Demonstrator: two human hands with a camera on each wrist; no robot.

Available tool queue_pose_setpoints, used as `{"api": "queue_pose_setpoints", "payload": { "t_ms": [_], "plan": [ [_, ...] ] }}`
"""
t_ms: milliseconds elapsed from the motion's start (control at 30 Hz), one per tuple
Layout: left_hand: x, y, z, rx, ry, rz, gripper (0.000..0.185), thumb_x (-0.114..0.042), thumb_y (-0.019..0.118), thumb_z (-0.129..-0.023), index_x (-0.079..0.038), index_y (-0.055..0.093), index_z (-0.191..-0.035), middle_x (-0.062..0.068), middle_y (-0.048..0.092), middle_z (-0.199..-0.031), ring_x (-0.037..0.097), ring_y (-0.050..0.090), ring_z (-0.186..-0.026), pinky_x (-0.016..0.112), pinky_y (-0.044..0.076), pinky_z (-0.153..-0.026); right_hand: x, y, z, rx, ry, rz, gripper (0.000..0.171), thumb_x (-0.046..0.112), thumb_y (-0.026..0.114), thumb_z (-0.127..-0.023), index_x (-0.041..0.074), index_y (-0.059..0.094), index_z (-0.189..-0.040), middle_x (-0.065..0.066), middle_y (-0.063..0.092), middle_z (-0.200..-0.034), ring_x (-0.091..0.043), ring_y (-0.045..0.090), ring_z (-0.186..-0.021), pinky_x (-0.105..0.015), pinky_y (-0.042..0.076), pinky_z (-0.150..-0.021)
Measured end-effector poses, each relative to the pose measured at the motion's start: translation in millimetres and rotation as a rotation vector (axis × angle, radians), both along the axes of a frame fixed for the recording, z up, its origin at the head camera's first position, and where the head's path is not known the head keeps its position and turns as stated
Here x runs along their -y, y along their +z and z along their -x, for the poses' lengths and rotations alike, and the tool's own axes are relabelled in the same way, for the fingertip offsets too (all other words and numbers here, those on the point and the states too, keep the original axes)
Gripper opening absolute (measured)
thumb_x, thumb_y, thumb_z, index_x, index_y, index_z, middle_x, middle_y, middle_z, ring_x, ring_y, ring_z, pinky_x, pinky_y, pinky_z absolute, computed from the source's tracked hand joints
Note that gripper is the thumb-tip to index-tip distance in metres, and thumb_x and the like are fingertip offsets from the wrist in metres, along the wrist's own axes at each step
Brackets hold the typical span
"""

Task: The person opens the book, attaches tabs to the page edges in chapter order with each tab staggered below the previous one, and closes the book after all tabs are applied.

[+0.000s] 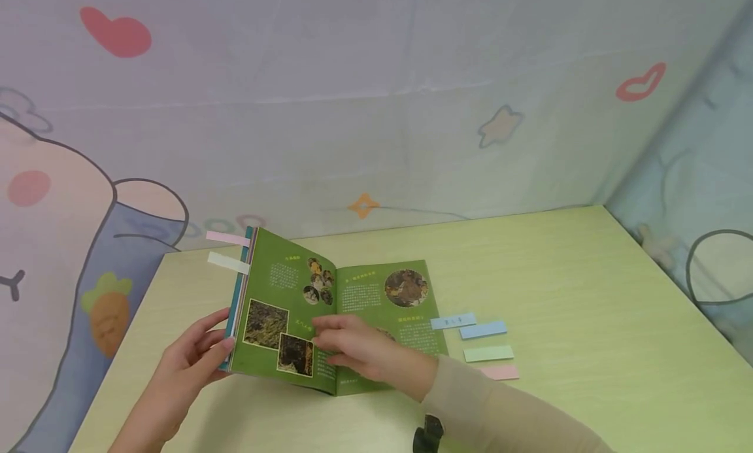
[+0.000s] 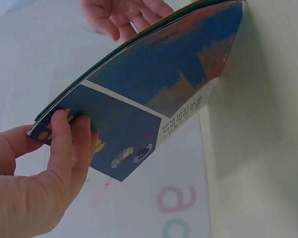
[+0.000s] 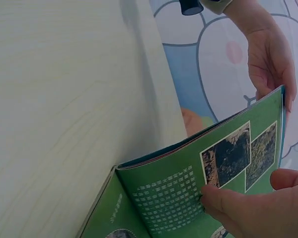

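Note:
An open book (image 1: 353, 289) with green, photo-filled pages is on the table, its left part lifted at a slant. My left hand (image 1: 182, 374) grips that raised part at its outer edge, thumb on the page side and fingers behind. In the left wrist view those fingers lie against the dark blue cover (image 2: 134, 119). My right hand (image 1: 367, 348) reaches across the right page, and its extended fingertips touch the left page near the fold. A pink tab (image 1: 226, 238) and a whitish tab (image 1: 226, 263) stick out from the left edge of the book.
Right of the book are a blue strip with writing (image 1: 453, 321) at the page edge, another blue strip (image 1: 484, 330), a green strip (image 1: 488, 353) and a pink strip (image 1: 500, 372), partly behind the right forearm. A patterned cloth (image 1: 376, 113) hangs behind the table (image 1: 576, 296).

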State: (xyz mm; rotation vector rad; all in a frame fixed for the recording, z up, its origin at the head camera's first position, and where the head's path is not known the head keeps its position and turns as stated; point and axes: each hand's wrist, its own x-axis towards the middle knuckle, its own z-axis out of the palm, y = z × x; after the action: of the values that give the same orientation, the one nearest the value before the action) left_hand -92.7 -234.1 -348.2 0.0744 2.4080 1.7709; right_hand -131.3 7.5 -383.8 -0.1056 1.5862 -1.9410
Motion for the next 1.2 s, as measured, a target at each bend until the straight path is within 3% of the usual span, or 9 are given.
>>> {"api": "queue_pose_setpoints", "payload": {
  "t_ms": [200, 433, 800, 933, 1033, 1200],
  "plan": [
    [-15.3, 6.3, -0.2, -0.015, -0.036, -0.02, 0.052, -0.016, 0.049, -0.098, -0.004, 0.028, -0.144, -0.006, 0.058, -0.114, 0.006, 0.061, -0.095, 0.031, 0.054, -0.072, 0.8, 8.1, -1.6, 0.015, -0.004, 0.027, 0.052, -0.002, 0.051, -0.088, -0.008, 0.036, -0.138, -0.021, 0.035, -0.143, -0.04, 0.036, -0.128, -0.052, 0.03, -0.104],
    [-31.8, 11.5, 1.3, -0.039, -0.083, -0.053, 0.05, -0.015, 0.046, -0.099, -0.006, 0.027, -0.144, 0.02, 0.041, -0.136, 0.002, 0.056, -0.103, 0.031, 0.053, -0.073, -0.6, 13.8, -0.5, 0.047, -0.039, 0.035, 0.049, -0.001, 0.051, -0.088, -0.007, 0.04, -0.136, -0.021, 0.04, -0.139, -0.039, 0.04, -0.125, -0.051, 0.033, -0.102],
    [-59.8, 17.1, 2.1, -0.075, -0.166, -0.113, 0.049, -0.018, 0.046, -0.099, -0.006, 0.027, -0.143, 0.02, 0.037, -0.14, 0.004, 0.052, -0.111, 0.033, 0.052, -0.079, -7.9, 23.0, 1.5, 0.089, -0.096, 0.071, 0.043, 0.004, 0.051, -0.092, -0.008, 0.042, -0.133, -0.015, 0.05, -0.125, -0.022, 0.054, -0.1, -0.044, 0.041, -0.099],
    [-70.4, 18.2, 3.1, -0.077, -0.196, -0.133, 0.048, -0.018, 0.045, -0.099, -0.007, 0.027, -0.143, 0.019, 0.034, -0.142, 0.018, 0.047, -0.121, 0.033, 0.051, -0.08, -13.7, 26.9, 1.5, 0.101, -0.105, 0.105, 0.042, 0.007, 0.048, -0.095, -0.008, 0.042, -0.134, -0.014, 0.053, -0.118, -0.017, 0.056, -0.094, -0.044, 0.041, -0.098],
    [-77.2, 17.8, 5.2, -0.079, -0.222, -0.148, 0.048, -0.017, 0.045, -0.099, -0.008, 0.027, -0.143, 0.017, 0.032, -0.144, 0.03, 0.041, -0.126, 0.035, 0.05, -0.082, -19.0, 30.0, 1.4, 0.098, -0.099, 0.128, 0.042, 0.009, 0.046, -0.097, -0.009, 0.04, -0.135, -0.017, 0.052, -0.121, -0.017, 0.058, -0.096, -0.045, 0.039, -0.1],
    [-87.2, 15.5, 8.5, -0.072, -0.25, -0.153, 0.048, -0.019, 0.046, -0.099, -0.01, 0.027, -0.143, 0.015, 0.03, -0.145, 0.035, 0.037, -0.128, 0.04, 0.048, -0.084, -27.3, 33.9, 2.0, 0.107, -0.106, 0.159, 0.044, 0.013, 0.047, -0.097, -0.009, 0.039, -0.135, -0.019, 0.05, -0.124, -0.02, 0.057, -0.099, -0.047, 0.037, -0.101]
  ]
}}
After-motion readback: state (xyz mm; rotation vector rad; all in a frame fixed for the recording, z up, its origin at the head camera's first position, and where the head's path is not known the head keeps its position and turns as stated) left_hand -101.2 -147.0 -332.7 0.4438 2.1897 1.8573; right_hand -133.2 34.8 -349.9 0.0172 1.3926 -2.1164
